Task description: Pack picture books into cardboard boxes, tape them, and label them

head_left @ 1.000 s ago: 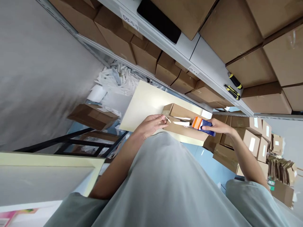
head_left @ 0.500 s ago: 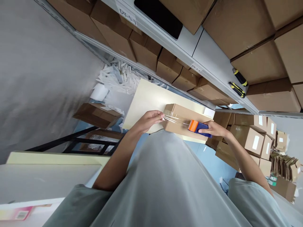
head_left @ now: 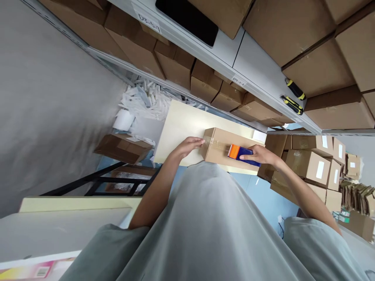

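Note:
A closed brown cardboard box [head_left: 221, 141] lies on a cream board in front of my body. My right hand [head_left: 260, 154] is wrapped around a tape dispenser [head_left: 239, 153], blue with an orange front, and holds it over the top of the box. At the box's left end is my left hand [head_left: 190, 147], its fingers stretched out with the tips against the end face. A strip of clear tape shows faintly near the box's left edge.
Boxes line the shelf [head_left: 211, 50] ahead, with a black phone [head_left: 187, 19] and two yellow-black utility knives [head_left: 293, 104] on it. More boxes [head_left: 310, 164] are stacked at right. White paper scraps [head_left: 149, 99] heap at left, near an open carton [head_left: 124, 148].
The stretch of clear tape between my left fingers and the dispenser no longer shows. My left fingers have straightened against the box end. The dispenser has moved slightly left.

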`<state>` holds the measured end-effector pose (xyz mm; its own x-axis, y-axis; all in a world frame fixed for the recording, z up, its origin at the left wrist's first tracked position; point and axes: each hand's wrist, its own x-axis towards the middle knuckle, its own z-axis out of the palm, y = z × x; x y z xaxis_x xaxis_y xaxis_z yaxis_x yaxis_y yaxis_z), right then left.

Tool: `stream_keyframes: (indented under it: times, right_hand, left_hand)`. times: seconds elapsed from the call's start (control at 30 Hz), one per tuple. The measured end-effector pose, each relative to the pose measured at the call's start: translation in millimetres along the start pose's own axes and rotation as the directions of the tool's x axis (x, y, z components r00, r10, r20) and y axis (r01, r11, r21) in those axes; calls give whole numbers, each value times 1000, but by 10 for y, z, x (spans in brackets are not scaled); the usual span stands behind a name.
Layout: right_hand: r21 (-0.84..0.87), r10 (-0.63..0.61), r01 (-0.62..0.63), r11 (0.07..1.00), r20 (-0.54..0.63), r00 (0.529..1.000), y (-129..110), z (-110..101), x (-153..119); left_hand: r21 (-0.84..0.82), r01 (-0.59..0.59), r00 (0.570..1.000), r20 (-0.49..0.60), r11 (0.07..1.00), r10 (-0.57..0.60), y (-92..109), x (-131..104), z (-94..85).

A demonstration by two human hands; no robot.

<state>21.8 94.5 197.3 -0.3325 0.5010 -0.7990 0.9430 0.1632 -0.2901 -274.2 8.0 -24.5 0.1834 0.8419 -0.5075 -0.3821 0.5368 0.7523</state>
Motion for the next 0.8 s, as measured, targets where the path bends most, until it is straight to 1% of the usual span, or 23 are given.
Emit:
stream_keyframes:
  times: [0.07,0.1,0.13,0.17,0.2,0.23,0.27,0.3,0.33,0.37,0.43,0.47,0.53,0.6,0.7,0.8]
  right_hand:
    - [-8,3,-3,1000,-13,1000,15,17,11]
    - [-10,4,-4,1000,-17,1000,26,26,14]
    - [-10,0,0,1000,-21,1000,37,35,16]
    - [-6,-7,7,1000,-21,1000,46,44,15]
    - [-1,-14,14,1000,-19,1000,52,54,13]
    - [3,-20,20,1000,-20,1000,55,63,8]
    - [6,-22,22,1000,-24,999,56,72,4]
    - [4,-20,20,1000,-31,999,57,81,-1]
    - [-2,-17,17,1000,-40,999,58,89,-3]
    - [-9,-16,16,1000,-48,999,62,97,-2]
    - [-23,-24,22,999,-59,998,75,112,11]
    - [-29,-28,26,999,-60,998,83,118,25]
    - [-45,-30,28,999,-57,998,95,130,60]
    - [-73,-25,22,997,-49,998,93,137,99]
    - [-110,-35,32,993,-32,999,75,128,139]
    - [-111,-76,72,991,-27,997,126,106,137]
  left_hand:
    - [22,-4,999,37,1000,3,-83,103,50]
    - [36,-14,1000,19,999,14,-117,126,70]
    - [60,-19,999,-36,998,21,-146,127,86]
    - [98,-14,992,-124,995,26,-170,108,97]
    - [147,0,974,-223,989,33,-188,71,106]
    - [200,14,946,-319,980,52,-199,19,119]
    - [252,19,916,-393,968,85,-200,-45,140]
    - [299,11,892,-433,954,126,-192,-116,176]
    - [342,-15,880,-441,940,174,-175,-189,229]
    - [384,-53,875,-427,922,228,-151,-261,302]
    - [489,-118,859,-387,865,336,-92,-378,494]
    - [542,-131,844,-378,830,380,-66,-417,602]
    - [611,-121,806,-400,782,436,-41,-451,801]
    - [605,-103,767,-457,789,450,-61,-437,939]
    - [568,-115,724,-513,815,460,-145,-382,1004]
    - [579,-110,707,-526,808,473,-215,-344,975]
